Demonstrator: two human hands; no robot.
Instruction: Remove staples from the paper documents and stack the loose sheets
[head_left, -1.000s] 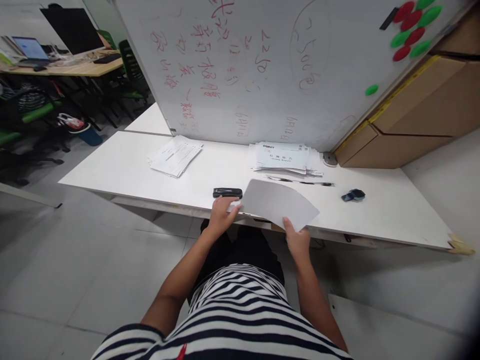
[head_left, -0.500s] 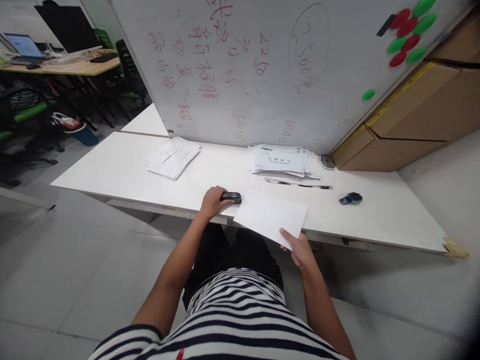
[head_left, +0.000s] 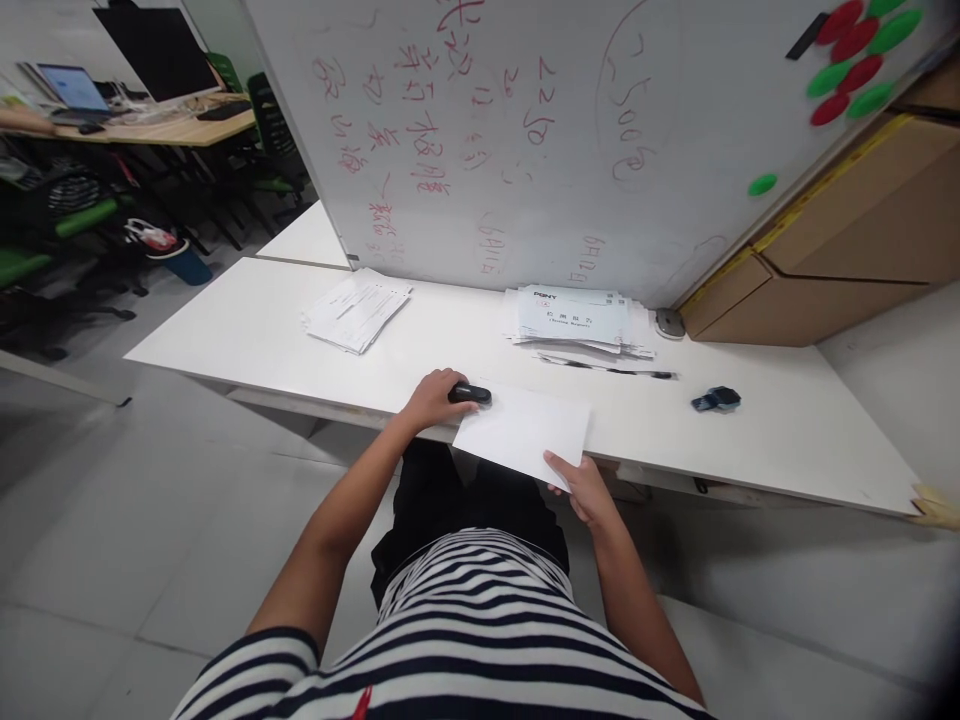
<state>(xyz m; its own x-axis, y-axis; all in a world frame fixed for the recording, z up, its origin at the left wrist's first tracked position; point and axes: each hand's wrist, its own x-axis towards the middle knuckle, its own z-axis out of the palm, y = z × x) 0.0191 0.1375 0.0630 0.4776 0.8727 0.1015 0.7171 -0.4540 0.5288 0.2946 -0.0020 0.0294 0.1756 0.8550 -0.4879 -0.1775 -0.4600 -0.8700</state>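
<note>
My left hand (head_left: 439, 398) is closed around a black stapler (head_left: 472, 394) near the front edge of the white table (head_left: 255, 330). The stapler's front end is over the upper left corner of a blank white sheet of paper (head_left: 525, 432); whether the corner lies between its jaws I cannot tell. My right hand (head_left: 583, 486) grips the paper at its lower right corner, thumb on top and fingers beneath. Part of the sheet juts out past the table's front edge.
A stack of printed sheets (head_left: 360, 312) lies at the left, and a pile of reports (head_left: 574, 318) stands by the whiteboard (head_left: 555, 130). A pen (head_left: 607, 368), a dark watch-like object (head_left: 716, 400) and cardboard boxes (head_left: 825, 230) are to the right.
The paper has moved left, so its corner now sits under the front of the stapler. My right hand has travelled left with it. The head view has shifted slightly.
</note>
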